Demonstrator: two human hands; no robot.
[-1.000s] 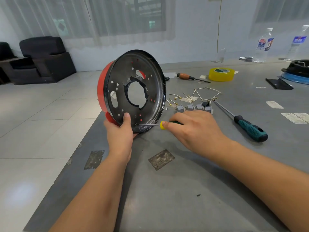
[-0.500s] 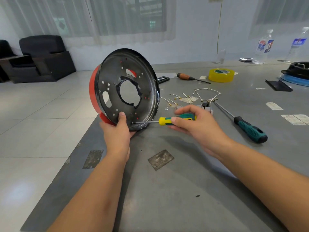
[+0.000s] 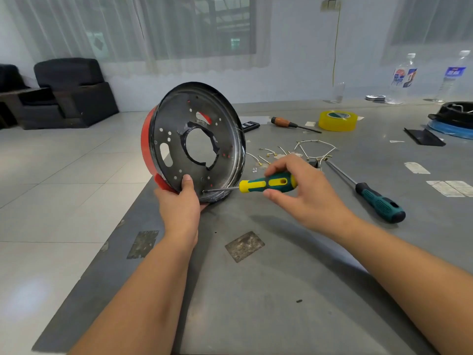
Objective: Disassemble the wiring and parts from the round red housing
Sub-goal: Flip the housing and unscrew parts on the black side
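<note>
On the grey desk (image 3: pixel 256 290), at its near-left corner, the round red housing (image 3: pixel 193 142) stands on its edge, tipped back a little, its dark metal inner face toward the person and a large ragged hole through its middle. The left hand (image 3: pixel 180 203) grips it from below, thumb pressed flat on the dark face near the bottom rim, the other fingers hidden behind the red shell. To the right of it, the right hand (image 3: pixel 304 190) holds a small yellow-and-green screwdriver (image 3: pixel 266 184) by the handle, fingers curled over the top and thumb underneath; the thin shaft lies almost level and its tip meets the housing's face low down, just right of the left thumb.

Farther right on the desk a longer screwdriver with a teal handle (image 3: pixel 378 203) lies loose, its shaft pointing toward the far left. At the far right edge sits a black part on a blue ring (image 3: pixel 453 119), with a flat black plate (image 3: pixel 423 137) just near of it. A roll of yellow tape (image 3: pixel 337 120) rests toward the far side, and left of it a wooden-handled screwdriver (image 3: pixel 294 124). Two clear bottles (image 3: pixel 404 78) stand at the far edge. Between the housing and the tape, a tangle of removed white wires (image 3: pixel 314 149) with small brass terminals is spread on the surface, well apart from the housing.
</note>
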